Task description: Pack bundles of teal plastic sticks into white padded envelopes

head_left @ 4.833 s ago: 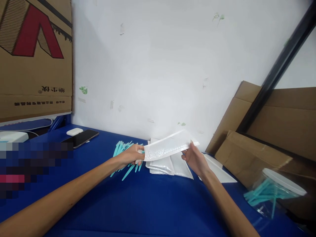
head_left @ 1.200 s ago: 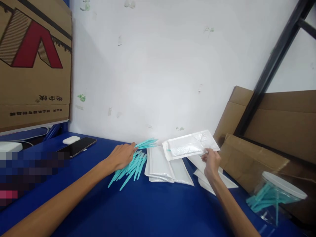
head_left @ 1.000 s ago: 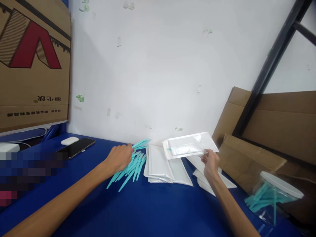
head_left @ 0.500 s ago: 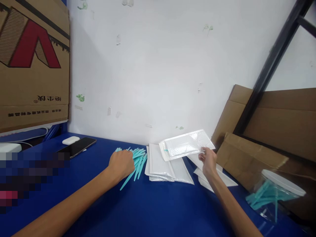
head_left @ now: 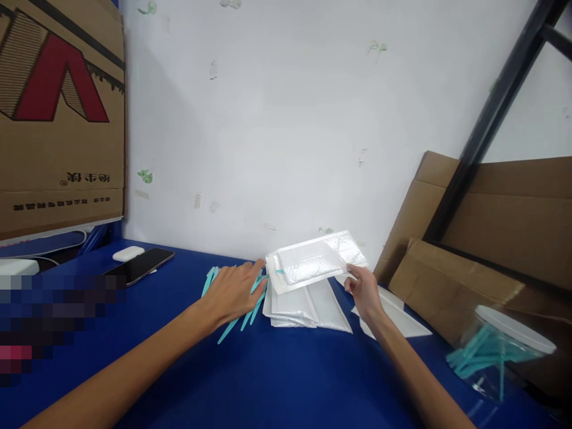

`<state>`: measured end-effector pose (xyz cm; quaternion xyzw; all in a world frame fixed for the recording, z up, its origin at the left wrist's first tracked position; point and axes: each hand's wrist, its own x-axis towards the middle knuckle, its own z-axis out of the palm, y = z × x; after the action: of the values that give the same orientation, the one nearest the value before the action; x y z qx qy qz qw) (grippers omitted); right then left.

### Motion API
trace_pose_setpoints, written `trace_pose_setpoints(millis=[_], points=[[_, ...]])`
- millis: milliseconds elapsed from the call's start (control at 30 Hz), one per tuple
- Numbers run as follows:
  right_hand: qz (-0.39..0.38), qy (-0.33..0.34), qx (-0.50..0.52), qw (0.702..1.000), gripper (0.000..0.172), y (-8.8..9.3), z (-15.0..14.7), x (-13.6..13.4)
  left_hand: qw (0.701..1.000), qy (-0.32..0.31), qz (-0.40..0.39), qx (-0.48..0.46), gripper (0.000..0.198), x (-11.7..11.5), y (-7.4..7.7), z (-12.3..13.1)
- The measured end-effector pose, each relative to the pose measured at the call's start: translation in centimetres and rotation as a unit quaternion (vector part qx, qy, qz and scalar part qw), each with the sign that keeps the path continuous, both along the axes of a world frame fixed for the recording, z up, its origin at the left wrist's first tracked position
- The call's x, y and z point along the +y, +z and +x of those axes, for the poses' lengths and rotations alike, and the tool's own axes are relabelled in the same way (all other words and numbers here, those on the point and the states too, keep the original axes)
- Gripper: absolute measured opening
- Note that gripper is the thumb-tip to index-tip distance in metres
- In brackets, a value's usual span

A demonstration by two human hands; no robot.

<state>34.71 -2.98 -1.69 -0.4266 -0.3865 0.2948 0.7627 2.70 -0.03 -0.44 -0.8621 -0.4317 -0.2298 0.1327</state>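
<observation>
My right hand (head_left: 364, 291) pinches the lower right edge of a white bubble mailer (head_left: 315, 262), holding it tilted above other mailers. A small turquoise strip shows near its left end. My left hand (head_left: 236, 290) is stretched out over a heap of thin turquoise plastic sticks (head_left: 233, 329), fingers apart. Its fingertips reach close to the held mailer's left end; whether they touch cannot be made out. Below the held mailer, a stack of white bubble mailers (head_left: 290, 313) lies on the blue table (head_left: 286, 375). More white mailers (head_left: 397, 316) lie under and beside my right hand.
A clear tub with a white lid (head_left: 516, 329) holds more turquoise sticks at the right. A phone (head_left: 140, 266) and a white case (head_left: 128, 254) lie at the left. Cardboard (head_left: 451, 292) leans on the right, and a large carton (head_left: 62, 149) stands upper left.
My right hand has moved left with the bubble mailer, bringing it over the stack. My left hand has opened from a closed shape and shifted right, towards the mailer's left end.
</observation>
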Motion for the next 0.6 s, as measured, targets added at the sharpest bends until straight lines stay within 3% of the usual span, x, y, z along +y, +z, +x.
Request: trace_pose_setpoints(millis=[233,600], points=[[-0.021,0.08,0.015,0.996,0.024,-0.3,-1.7,0.0,0.997,-0.078,0.009,-0.012,0.035,0.0,-0.4,0.6],[-0.038,0.131,0.002,0.991,0.033,0.0,-2.4,-0.4,0.996,-0.074,-0.035,0.021,0.027,1.5,-2.2,0.8]])
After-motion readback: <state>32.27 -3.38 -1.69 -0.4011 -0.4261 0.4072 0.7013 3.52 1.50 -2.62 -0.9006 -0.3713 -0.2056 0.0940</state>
